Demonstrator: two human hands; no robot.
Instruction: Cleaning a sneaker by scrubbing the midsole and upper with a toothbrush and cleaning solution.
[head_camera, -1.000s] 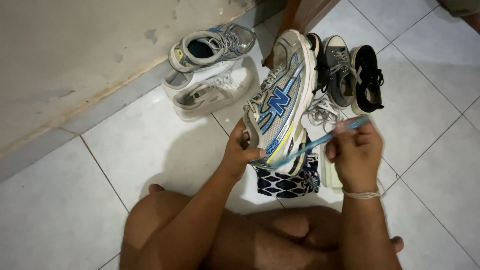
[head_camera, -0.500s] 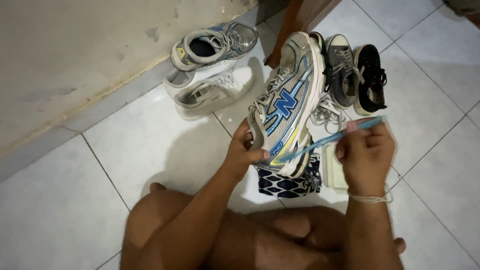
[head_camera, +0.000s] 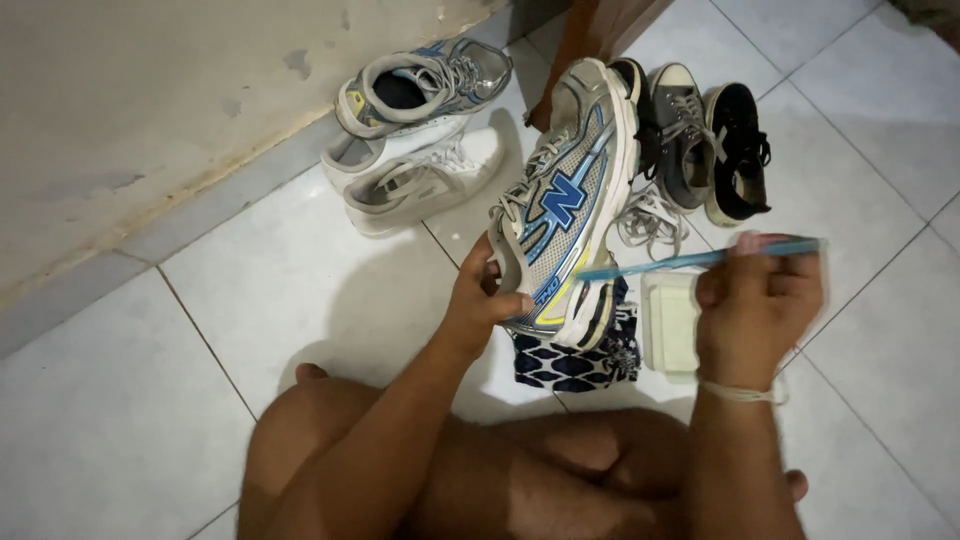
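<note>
**Running shoe held up, toothbrush against its side**

The left hand (head_camera: 490, 295) holds a grey and white running shoe (head_camera: 565, 200) with blue and yellow trim. Its grip is closed around the heel end, thumb on the side panel and fingers curled over the collar. The shoe is lifted off the tiled floor (head_camera: 250, 300), toe pointing away from the person toward the wooden post (head_camera: 590, 35) at the far edge, its side turned up to the camera.

The right hand (head_camera: 755, 305) is closed in a fist around the handle of a light blue toothbrush (head_camera: 700, 260). The brush lies nearly level, and its far end reaches the lower side of the shoe near the sole. A thin band circles the right wrist.

Beneath the shoe, on the floor just beyond the person's bare legs, lies a dark blue and white patterned cloth (head_camera: 570, 365). Just beside it, under the right hand, sits a pale rectangular block (head_camera: 670, 320); whether it is soap or a small box cannot be told.

Toward the far left, along the wall (head_camera: 150, 100), a white sneaker (head_camera: 420, 180) lies on the floor with a second grey running shoe (head_camera: 425, 80) resting against it. At the far right stand a grey canvas sneaker (head_camera: 685, 135) and a black canvas sneaker (head_camera: 740, 150), side by side and touching, loose white laces (head_camera: 650, 225) trailing in front of them.
</note>
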